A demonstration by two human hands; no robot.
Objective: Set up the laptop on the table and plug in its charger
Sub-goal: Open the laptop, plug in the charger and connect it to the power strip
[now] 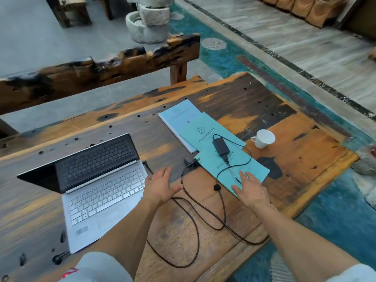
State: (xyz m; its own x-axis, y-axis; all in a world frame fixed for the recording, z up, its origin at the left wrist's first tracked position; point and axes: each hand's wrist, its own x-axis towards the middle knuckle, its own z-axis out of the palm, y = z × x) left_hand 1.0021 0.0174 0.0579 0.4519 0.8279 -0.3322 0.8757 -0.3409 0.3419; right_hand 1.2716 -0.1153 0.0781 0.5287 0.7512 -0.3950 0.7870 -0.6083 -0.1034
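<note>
A silver laptop (103,198) lies open on the wooden table (234,98), its dark screen tilted far back. The black charger brick (221,146) rests on teal booklets (211,139) to the right. Its black cable (195,226) loops across the table toward the front edge, and a wall plug (192,162) lies at the booklets' left edge. My left hand (160,185) hovers open beside the laptop's right edge. Over the near corner of the booklets, my right hand (251,190) is spread open, next to the cable's thin connector end (234,176). Neither hand holds anything.
A white cup (263,138) stands on the table right of the booklets. A rough wooden bench (97,70) runs behind the table. Stone basins (150,21) are stacked beyond it. A teal floor strip (223,58) lies to the right.
</note>
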